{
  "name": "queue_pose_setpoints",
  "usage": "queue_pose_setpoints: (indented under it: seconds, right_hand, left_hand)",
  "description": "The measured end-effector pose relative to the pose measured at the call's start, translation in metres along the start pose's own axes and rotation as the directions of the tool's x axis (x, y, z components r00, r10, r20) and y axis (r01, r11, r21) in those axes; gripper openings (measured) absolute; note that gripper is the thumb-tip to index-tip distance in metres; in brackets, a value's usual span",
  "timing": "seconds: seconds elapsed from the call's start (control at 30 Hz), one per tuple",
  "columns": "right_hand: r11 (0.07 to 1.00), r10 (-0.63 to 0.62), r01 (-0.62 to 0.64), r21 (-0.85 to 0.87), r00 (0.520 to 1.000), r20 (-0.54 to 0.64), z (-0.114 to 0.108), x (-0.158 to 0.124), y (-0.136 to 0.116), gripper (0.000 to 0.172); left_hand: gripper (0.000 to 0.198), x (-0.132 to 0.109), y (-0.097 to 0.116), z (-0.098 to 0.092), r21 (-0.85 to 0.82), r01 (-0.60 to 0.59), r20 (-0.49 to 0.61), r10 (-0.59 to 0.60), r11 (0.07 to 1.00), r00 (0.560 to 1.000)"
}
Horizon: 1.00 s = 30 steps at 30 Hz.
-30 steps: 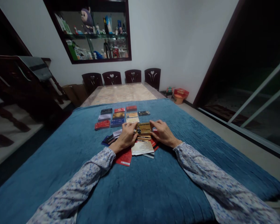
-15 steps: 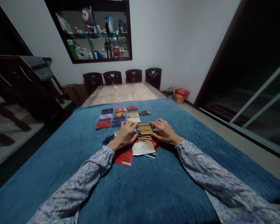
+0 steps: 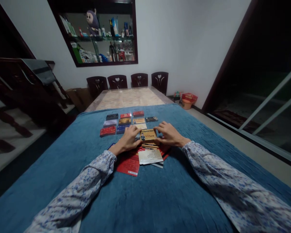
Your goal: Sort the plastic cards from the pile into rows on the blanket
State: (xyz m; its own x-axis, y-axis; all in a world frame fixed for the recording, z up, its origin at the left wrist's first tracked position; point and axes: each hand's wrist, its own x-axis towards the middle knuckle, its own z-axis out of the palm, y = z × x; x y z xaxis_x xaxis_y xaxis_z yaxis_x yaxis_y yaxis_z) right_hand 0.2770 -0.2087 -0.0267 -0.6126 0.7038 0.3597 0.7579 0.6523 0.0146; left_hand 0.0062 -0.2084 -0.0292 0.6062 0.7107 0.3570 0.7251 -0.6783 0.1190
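My left hand (image 3: 128,139) and my right hand (image 3: 170,134) face each other over a loose pile of cards. Between them is a gold card (image 3: 148,136) with black lettering and a small figure, pinched at its left and right edges. It leans up toward me above the pile. Below it lie several gold cards with dark stripes (image 3: 150,145), a cream card (image 3: 150,156) and a red card (image 3: 129,165) nearest me. Part of the pile is hidden under my hands.
Beyond my hands, card stacks stand in rows, among them a red stack (image 3: 108,130), a brown-gold stack (image 3: 124,121) and a black card (image 3: 151,119). A blue cloth (image 3: 145,200) covers the near table; bare tabletop (image 3: 131,97) and chairs (image 3: 117,81) lie behind.
The gold card has shifted slightly left and its tilt has changed, so its lettering looks dimmer. My right fingers have moved a little left with it. The camera view has shifted slightly.
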Motion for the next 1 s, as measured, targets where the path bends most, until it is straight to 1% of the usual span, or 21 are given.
queue_pose_setpoints:
  seconds: [0.2, 0.3, 0.37, 0.5, 0.57, 0.67, 0.8, 0.83, 0.9, 1.0]
  right_hand:
    - [1.0, 0.004, -0.003, -0.012, 0.999, 0.042, -0.001, 0.017, 0.002, 0.045]
    - [1.0, -0.026, 0.025, 0.008, 0.999, 0.048, 0.001, 0.026, 0.005, 0.042]
    - [0.998, -0.062, 0.061, 0.034, 0.997, 0.035, 0.003, 0.032, 0.008, 0.038]
    - [0.99, -0.123, 0.125, 0.066, 0.992, -0.033, 0.01, 0.044, 0.013, 0.033]
    - [0.991, -0.112, 0.115, 0.063, 0.992, -0.058, 0.015, 0.05, 0.014, 0.035]
    - [0.995, -0.079, 0.082, 0.052, 0.996, -0.051, 0.019, 0.06, 0.014, 0.036]
    - [0.995, -0.085, 0.086, 0.049, 0.996, -0.024, 0.012, 0.07, 0.013, 0.034]
    - [0.993, -0.105, 0.105, 0.057, 0.994, -0.009, 0.009, 0.072, 0.013, 0.033]
    - [0.99, -0.123, 0.122, 0.068, 0.992, 0.01, 0.003, 0.076, 0.013, 0.032]
    - [0.992, -0.114, 0.112, 0.061, 0.993, 0.033, -0.002, 0.083, 0.014, 0.028]
  left_hand:
    - [0.036, 0.003, -0.011, -0.004, 0.005, -0.008, -0.009, 0.008, 1.0, 1.0]
    - [0.032, 0.006, -0.018, -0.004, 0.012, -0.008, 0.0, 0.008, 1.0, 1.0]
    - [0.032, 0.007, -0.022, -0.005, 0.007, -0.011, -0.002, 0.011, 1.0, 1.0]
    - [0.036, 0.009, -0.031, -0.007, -0.005, -0.026, -0.018, 0.026, 1.0, 0.999]
    - [0.037, 0.01, -0.034, -0.009, -0.006, -0.035, -0.023, 0.035, 0.999, 0.999]
    - [0.038, 0.013, -0.041, -0.012, 0.009, -0.046, -0.027, 0.046, 0.999, 0.999]
    - [0.036, 0.019, -0.052, -0.013, 0.044, -0.038, -0.027, 0.039, 0.998, 0.999]
    - [0.036, 0.021, -0.055, -0.013, 0.054, -0.031, -0.02, 0.032, 0.998, 0.999]
    - [0.034, 0.024, -0.059, -0.015, 0.072, -0.021, 0.005, 0.02, 0.997, 1.0]
    - [0.033, 0.029, -0.064, -0.018, 0.084, -0.013, 0.039, 0.01, 0.996, 0.999]
